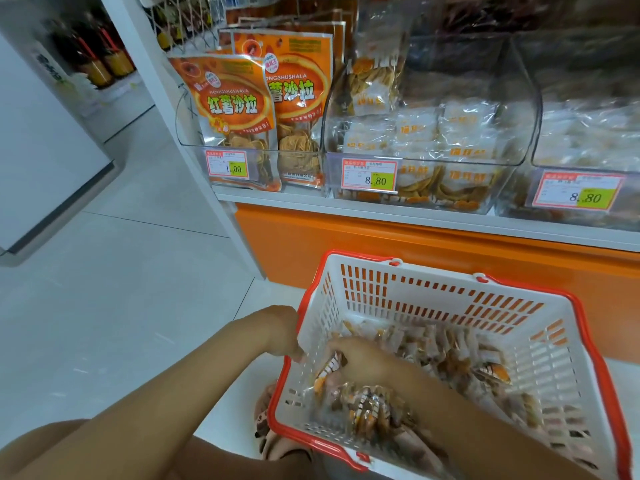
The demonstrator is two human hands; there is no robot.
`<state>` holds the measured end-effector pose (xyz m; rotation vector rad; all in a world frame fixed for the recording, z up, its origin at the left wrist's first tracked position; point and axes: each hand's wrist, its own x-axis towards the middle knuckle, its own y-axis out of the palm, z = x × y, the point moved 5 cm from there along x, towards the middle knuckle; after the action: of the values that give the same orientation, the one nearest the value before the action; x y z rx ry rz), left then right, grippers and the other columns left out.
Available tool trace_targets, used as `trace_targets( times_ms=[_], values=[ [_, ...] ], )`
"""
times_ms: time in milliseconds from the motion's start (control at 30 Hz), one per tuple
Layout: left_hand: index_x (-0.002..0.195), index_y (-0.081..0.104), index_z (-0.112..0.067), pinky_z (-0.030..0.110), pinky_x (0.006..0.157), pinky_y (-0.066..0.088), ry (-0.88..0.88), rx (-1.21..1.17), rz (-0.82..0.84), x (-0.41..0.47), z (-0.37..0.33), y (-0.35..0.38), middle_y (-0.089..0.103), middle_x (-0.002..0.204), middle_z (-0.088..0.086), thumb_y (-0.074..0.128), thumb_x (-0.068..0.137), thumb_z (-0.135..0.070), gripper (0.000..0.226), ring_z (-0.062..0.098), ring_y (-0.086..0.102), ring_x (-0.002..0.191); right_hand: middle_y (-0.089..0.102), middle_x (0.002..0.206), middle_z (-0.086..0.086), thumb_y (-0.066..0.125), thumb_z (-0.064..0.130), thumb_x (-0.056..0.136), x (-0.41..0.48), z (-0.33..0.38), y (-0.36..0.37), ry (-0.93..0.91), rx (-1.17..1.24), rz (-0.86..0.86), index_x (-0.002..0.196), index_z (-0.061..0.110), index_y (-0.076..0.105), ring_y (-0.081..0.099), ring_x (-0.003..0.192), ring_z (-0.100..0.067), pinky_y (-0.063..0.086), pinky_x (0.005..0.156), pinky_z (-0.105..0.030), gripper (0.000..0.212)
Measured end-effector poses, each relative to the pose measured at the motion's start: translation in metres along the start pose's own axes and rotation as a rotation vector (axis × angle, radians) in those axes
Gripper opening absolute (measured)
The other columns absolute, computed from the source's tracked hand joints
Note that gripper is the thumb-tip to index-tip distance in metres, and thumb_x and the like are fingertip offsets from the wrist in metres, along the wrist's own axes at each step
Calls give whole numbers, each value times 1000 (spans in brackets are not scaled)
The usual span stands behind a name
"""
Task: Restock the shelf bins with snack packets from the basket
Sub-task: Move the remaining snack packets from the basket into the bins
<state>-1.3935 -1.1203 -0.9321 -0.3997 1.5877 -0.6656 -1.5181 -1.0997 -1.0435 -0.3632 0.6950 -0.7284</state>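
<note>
Right hand point(360, 358) grip looks curled on packets point(446, 358) down in the basket point(381, 289), bins point(429, 162) straight up ahead; left hand point(280, 334) holds its rim.

The left hand point(282, 336) grips the left rim of the white and red basket point(415, 299); the right hand point(363, 358) is inside, fingers curled on snack packets point(450, 362), below clear shelf bins point(450, 187).

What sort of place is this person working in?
Most likely a small grocery or snack shop: clear, stocked shelf bins, price tags reading 8.80 clipped to their fronts, and a red-rimmed shopping basket holding loose snack packets.
</note>
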Motion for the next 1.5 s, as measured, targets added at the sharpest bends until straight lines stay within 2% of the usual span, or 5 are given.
trace_targets(
  times_ms=[133, 433, 700, 1200, 1500],
  values=[
    [97, 64, -8, 28, 75, 47, 200, -275, -242, -8, -16, -27, 61, 89, 4, 49, 82, -66, 62, 16, 55, 78, 60, 119, 2, 71, 44, 78, -26, 19, -51, -71, 151, -37, 125, 23, 54, 59, 106, -15, 49, 92, -35, 55],
    [68, 53, -12, 32, 61, 37, 446, -365, -835, -50, -61, -95, 52, 59, 2, 26, 101, -43, 52, 20, 51, 60, 70, 82, -1, 81, 35, 70, -94, 83, -173, -170, 340, -427, 104, 26, 56, 61, 67, -2, 46, 57, -17, 43],
    [53, 31, -25, 21, 48, 26, 424, -630, -1325, -88, -58, -147, 34, 49, -9, 37, 101, -30, 49, 6, 37, 47, 70, 87, 11, 37, 50, 98, -105, 90, -185, -169, 907, -788, 95, 38, 63, 67, 83, -5, 51, 71, -21, 29],
    [45, 34, -16, 29, 48, 28, 565, -821, -1239, -93, -56, -194, 34, 37, -7, 37, 100, -34, 58, 9, 36, 40, 37, 57, 1, 30, 38, 103, -116, 118, -261, -149, 283, -1170, 60, 17, 36, 34, 53, -9, 26, 48, -19, 48],
    [52, 41, -13, 17, 39, 37, 503, -1156, -1211, -74, -51, -204, 45, 37, -4, 35, 103, -32, 55, 5, 43, 34, 56, 54, 2, 44, 65, 86, -111, 111, -274, -154, 789, -919, 88, 17, 66, 51, 50, -8, 42, 49, -18, 52]
  ],
)
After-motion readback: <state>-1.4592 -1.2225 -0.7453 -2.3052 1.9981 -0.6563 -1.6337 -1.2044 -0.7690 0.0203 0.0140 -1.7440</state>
